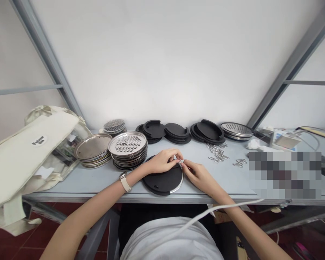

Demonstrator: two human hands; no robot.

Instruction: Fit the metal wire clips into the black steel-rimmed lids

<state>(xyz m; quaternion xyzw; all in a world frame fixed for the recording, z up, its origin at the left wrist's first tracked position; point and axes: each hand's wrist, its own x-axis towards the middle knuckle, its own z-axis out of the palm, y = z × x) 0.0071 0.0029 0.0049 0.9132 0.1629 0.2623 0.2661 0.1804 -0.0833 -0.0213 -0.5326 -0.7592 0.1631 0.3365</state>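
A round black cover (164, 180) lies flat at the table's front edge, with a bright metal rim (180, 183) showing along its right side. My left hand (165, 160), a watch (124, 180) on its wrist, rests over the cover's far part, thumb and fingers pinched together near the rim. From the right, my right hand (196, 173) meets it, its fingertips closed on a small shiny piece (180, 161). That piece is mostly hidden between the fingers of both hands, so its exact kind cannot be made out.
Stacked metal grater discs (128, 144) and plain metal discs (93, 146) stand left. Black covers (176, 130) line the wall, with more grater discs (237, 128) right. Loose metal clips (218, 152) lie right of my hands. A cream bag (29, 144) leans left; a white cable (195, 218) crosses in front.
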